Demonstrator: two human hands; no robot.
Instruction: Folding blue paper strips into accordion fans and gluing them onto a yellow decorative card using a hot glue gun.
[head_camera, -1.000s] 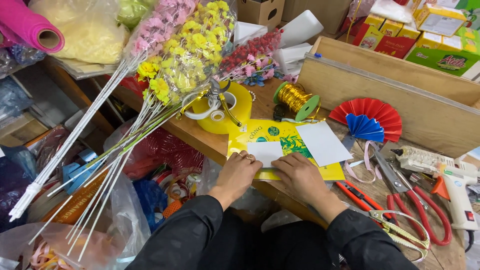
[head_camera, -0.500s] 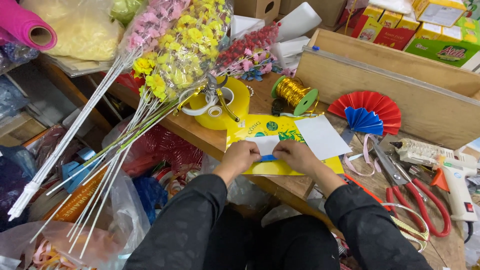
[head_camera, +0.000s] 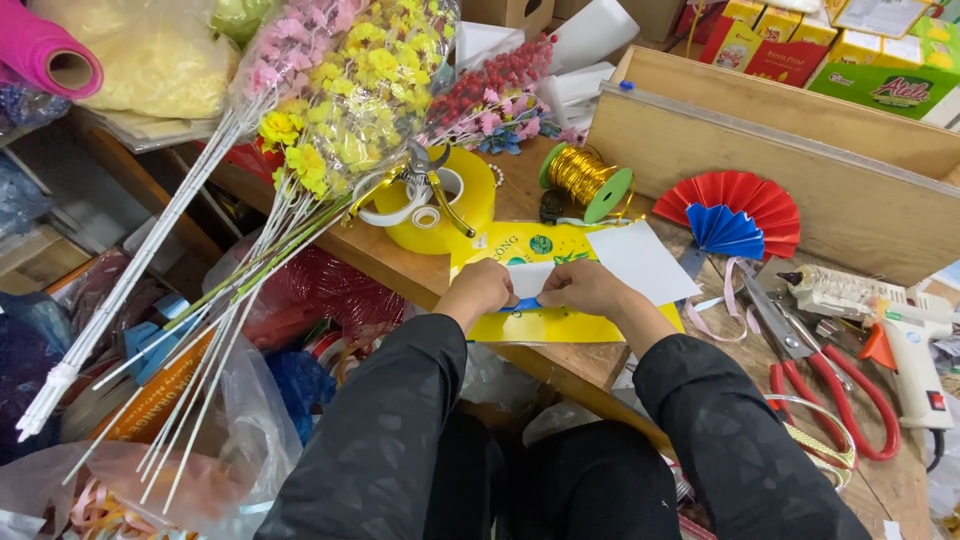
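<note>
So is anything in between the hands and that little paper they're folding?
No, nothing visible is. The left hand and the right hand both rest directly on the small white and blue paper, which lies on the yellow sheet. The spool of gold wire and the red scissors sit off to the side.

1. Gold wire spool (head_camera: 590, 180), green ends: desk, 12 o'clock.
2. Red-and-blue paper fan (head_camera: 735, 212), 1 o'clock.
3. Red-handled scissors (head_camera: 820, 375), 3 o'clock.
4. White glue gun (head_camera: 915, 345), beside the scissors.
5. Yellow tape roll (head_camera: 445, 210), 11 o'clock.
</note>
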